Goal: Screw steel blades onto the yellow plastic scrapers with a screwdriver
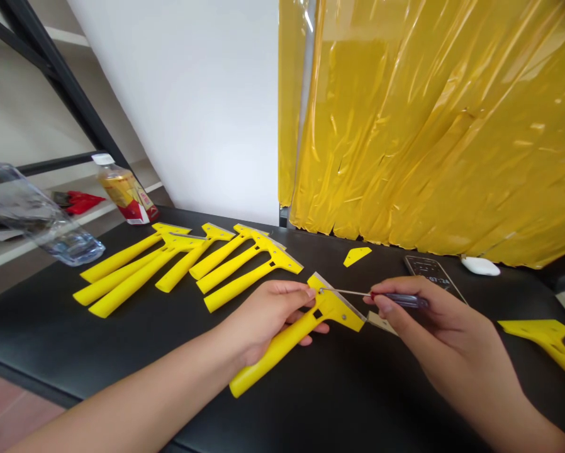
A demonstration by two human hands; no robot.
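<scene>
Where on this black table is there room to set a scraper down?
Bare black tabletop lies at the left, between the row of yellow scrapers and the left forearm. Another patch lies at the front, between the held yellow scraper and the right hand. It's crowded around that row and by the phone.

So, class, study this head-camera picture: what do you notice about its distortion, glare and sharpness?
In the head view, the wide lens tilts the wall and bows the table; glare streaks the yellow sheet; the left hand on the scraper and the right hand on the screwdriver look sharp, without clear blur.
</scene>
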